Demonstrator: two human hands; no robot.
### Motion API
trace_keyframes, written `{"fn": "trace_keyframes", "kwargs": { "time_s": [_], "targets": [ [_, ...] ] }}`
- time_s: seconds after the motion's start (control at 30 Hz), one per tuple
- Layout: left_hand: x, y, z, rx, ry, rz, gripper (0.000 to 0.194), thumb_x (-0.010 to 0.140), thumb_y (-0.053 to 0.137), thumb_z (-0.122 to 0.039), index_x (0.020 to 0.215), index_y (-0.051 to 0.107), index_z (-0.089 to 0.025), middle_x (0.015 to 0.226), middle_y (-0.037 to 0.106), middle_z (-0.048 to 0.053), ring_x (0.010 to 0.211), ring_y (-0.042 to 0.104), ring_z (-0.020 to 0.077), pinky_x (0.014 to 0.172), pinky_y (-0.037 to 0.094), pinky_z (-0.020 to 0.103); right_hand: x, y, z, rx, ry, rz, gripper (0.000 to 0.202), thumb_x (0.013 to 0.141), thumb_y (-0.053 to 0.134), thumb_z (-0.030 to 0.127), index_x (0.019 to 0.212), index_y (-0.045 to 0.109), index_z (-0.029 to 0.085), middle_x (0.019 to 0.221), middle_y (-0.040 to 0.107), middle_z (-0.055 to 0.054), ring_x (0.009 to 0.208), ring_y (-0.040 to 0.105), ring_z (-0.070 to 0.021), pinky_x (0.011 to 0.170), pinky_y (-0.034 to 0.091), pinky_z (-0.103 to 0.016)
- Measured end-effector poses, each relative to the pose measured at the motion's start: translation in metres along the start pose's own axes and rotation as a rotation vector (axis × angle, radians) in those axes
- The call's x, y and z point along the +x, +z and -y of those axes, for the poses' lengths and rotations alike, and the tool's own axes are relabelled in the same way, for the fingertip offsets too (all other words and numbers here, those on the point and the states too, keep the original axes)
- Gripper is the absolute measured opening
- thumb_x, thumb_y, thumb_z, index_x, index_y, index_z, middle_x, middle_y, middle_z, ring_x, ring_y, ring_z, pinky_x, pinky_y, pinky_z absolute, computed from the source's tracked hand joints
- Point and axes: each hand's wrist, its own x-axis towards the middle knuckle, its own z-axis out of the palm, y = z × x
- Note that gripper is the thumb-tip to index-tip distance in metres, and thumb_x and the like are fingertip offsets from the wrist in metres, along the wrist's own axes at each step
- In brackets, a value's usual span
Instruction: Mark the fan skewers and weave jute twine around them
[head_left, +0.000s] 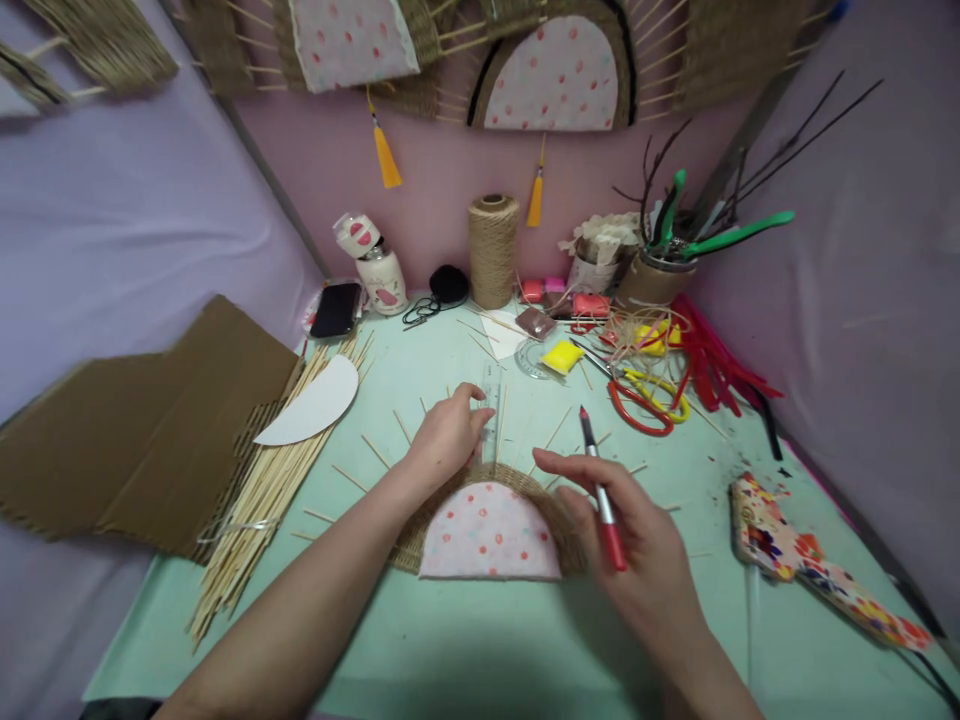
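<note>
A half-round piece (491,530) of white fabric with pink dots, bordered by a woven twine band (405,555), lies on the table with thin sticks fanning out from it. My left hand (444,435) pinches a clear ruler (490,445) that stands across the band's top, lined up beside the upper sticks. To the right of the half-round, my right hand (637,530) grips a pen (606,515) with a red end and a silver middle, its tip pointing up and away from the work.
Left are a bundle of sticks (255,510), a white card shape (311,405) and corrugated cardboard (142,430). A twine spool (493,250) stands at the back. Orange-handled scissors (641,408) lie back right, and a floral glue gun (772,530) at the right edge.
</note>
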Motion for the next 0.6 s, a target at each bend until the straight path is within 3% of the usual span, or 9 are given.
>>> {"fn": "trace_keyframes", "kwargs": {
  "time_s": [0.07,0.23,0.4,0.6],
  "targets": [
    [0.0,0.001,0.001,-0.006,-0.009,0.004,0.027,0.088,0.046,-0.034,0.11,0.052,-0.019,0.043,0.055,-0.006,0.036,0.05,0.0147,0.051,0.038,0.025,0.008,0.006,0.009,0.165,0.086,-0.131,0.019,0.092,0.047,0.032,0.104,0.059,0.024,0.096,0.071,-0.005,0.084,0.068,-0.0175,0.078,0.053,-0.032],
    [-0.002,0.002,0.001,0.007,-0.029,0.057,0.03,0.089,0.044,-0.037,0.113,0.05,-0.019,0.047,0.057,-0.006,0.037,0.051,0.0138,0.053,0.039,0.025,0.027,0.029,0.009,0.383,0.218,-0.115,0.032,0.092,0.045,0.041,0.112,0.059,0.02,0.073,0.066,-0.002,0.058,0.058,-0.0118,0.057,0.049,-0.024],
    [-0.002,0.003,0.002,0.094,-0.022,0.046,0.029,0.089,0.043,-0.036,0.112,0.051,-0.019,0.047,0.057,-0.005,0.045,0.054,0.0153,0.056,0.038,0.025,0.032,0.036,-0.002,0.287,0.255,-0.164,0.034,0.09,0.047,0.044,0.107,0.064,0.02,0.064,0.051,0.003,0.053,0.044,-0.0095,0.048,0.036,-0.02],
    [0.0,0.006,0.005,0.185,0.001,0.01,0.03,0.089,0.044,-0.036,0.112,0.052,-0.018,0.049,0.059,-0.003,0.058,0.059,0.0187,0.059,0.037,0.027,0.029,0.035,-0.004,0.27,0.278,-0.183,0.035,0.089,0.048,0.046,0.107,0.064,0.02,0.066,0.05,0.002,0.054,0.041,-0.0096,0.048,0.034,-0.021]
  ]
}}
